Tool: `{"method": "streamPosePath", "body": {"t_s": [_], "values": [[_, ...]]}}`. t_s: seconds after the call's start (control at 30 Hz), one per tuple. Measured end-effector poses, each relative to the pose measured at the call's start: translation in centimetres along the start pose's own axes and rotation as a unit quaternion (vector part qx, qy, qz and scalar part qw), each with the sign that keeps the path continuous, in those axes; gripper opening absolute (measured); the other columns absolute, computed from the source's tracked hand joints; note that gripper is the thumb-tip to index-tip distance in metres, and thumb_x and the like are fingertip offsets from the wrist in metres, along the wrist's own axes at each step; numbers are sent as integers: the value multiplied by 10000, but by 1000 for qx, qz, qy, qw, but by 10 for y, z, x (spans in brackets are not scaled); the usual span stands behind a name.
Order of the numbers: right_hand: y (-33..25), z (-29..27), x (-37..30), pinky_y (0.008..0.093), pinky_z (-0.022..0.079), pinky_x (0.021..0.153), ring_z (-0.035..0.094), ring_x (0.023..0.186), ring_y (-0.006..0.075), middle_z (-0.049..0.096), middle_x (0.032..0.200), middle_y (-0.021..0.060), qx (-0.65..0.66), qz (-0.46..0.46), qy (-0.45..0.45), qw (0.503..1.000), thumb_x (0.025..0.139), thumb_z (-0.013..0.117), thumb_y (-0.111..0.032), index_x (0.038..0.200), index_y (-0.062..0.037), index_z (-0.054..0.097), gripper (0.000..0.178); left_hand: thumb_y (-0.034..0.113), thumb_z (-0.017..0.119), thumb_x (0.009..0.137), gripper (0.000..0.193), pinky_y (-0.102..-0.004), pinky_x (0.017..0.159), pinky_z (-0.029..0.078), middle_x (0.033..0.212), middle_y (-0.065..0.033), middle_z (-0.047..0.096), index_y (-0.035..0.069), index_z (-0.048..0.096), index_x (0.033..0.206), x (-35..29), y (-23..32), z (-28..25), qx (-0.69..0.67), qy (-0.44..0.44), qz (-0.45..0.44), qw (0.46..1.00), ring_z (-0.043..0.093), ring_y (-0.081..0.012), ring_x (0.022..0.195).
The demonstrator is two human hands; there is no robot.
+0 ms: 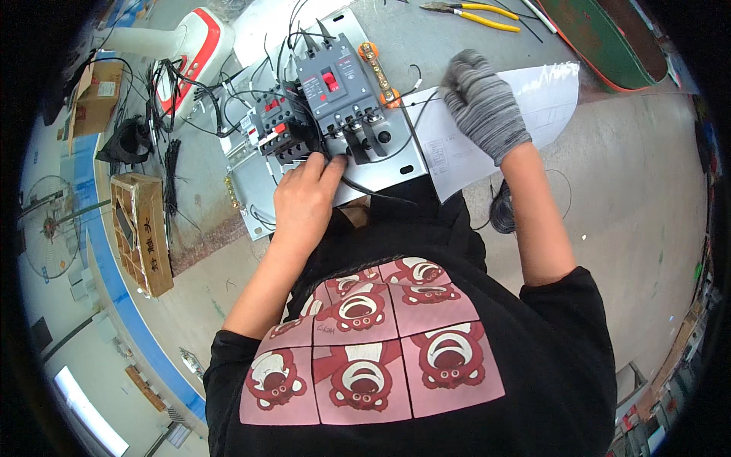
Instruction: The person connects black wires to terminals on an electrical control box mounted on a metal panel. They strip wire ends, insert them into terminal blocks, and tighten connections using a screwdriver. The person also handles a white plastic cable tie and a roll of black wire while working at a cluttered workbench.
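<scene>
My bare left hand [303, 199] is at the lower edge of a metal mounting plate [392, 174], with its thumb and fingers closed around a black wire [377, 193] below the circuit breaker. The dark grey circuit breaker [335, 80] has a red switch and is fixed on the plate. Left of it sits a contactor [276, 122] with red parts, crossed by several black wires. My right hand [483, 107], in a grey knitted glove, is curled closed above a printed paper sheet [457, 160]. A thin dark wire reaches toward its fingertips; what the fingers hold is hidden.
A brass terminal bar [375, 72] on orange supports lies right of the breaker. Yellow-handled pliers [487, 15] and a green bin [609, 38] are at the far right. A white and red device [194, 57], bundled black wires [171, 179] and a wooden divided box [145, 232] stand left.
</scene>
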State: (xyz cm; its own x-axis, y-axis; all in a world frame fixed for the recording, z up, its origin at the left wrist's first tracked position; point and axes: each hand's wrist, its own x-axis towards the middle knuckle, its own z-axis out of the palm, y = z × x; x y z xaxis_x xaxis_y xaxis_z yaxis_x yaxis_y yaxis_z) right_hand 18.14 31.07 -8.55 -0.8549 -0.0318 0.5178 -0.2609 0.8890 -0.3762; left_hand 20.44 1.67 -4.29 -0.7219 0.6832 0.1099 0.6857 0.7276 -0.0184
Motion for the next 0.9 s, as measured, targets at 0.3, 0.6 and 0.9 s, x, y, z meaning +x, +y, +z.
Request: {"method": "streamPosePath", "body": {"t_s": [0.3,0.6,0.9], "values": [[-7,16,3,395,521,803,610,876,342,612,971,174,-6,70,-42,997,815,635,-123,883,-18,624,126,19,573,727,380,-359,658,483,845,-78,532,82,618,1098,0,5,-1,-5,-24,-49,999,597,-247,725],[-4,9,4,395,511,807,601,892,330,602,963,177,24,39,-96,994,815,630,-110,895,-11,614,128,-28,545,724,332,-415,633,475,801,-117,516,76,612,1033,-1,2,2,-58,-6,-78,995,581,-315,699],[-2,0,4,395,517,768,597,844,355,603,946,178,69,98,-58,991,804,648,-91,932,4,606,166,-1,569,720,398,-398,613,449,791,-96,493,122,615,1095,1,-5,-7,-53,-41,1,998,542,-285,668]]}}
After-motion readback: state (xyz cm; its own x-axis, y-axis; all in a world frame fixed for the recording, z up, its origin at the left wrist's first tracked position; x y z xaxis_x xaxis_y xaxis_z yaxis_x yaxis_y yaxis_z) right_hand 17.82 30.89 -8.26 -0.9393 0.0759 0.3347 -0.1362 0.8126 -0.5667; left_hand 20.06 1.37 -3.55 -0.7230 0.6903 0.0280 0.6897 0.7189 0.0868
